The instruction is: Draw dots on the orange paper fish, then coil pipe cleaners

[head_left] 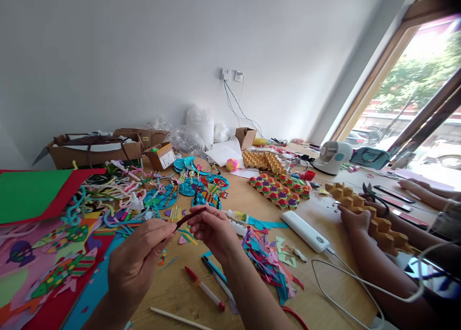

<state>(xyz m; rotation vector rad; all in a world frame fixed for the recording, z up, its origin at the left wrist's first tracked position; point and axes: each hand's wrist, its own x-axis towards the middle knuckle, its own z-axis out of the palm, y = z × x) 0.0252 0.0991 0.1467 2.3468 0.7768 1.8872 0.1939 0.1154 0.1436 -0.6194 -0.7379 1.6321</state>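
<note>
A dark brown pipe cleaner [185, 219] stretches between my two hands above the table. My left hand [135, 255] pinches its lower end, fingers closed together. Its other end is gripped between thumb and fingers of my right hand [212, 226], slightly higher. Beneath and around my hands lie a red pen [205, 288], a blue pen [218, 275], a white stick [180, 318] and a heap of coloured paper strips [264, 258]. Just beyond are blue discs decorated with paper fish [211, 195].
To the left, many pipe cleaners [118, 186] and coloured paper sheets [32, 195] cover the table. A white power bank [305, 230] with a cable lies right. A co-worker's hands hold an egg carton [385, 229] and scissors [372, 195]. A small fan [333, 157] stands behind.
</note>
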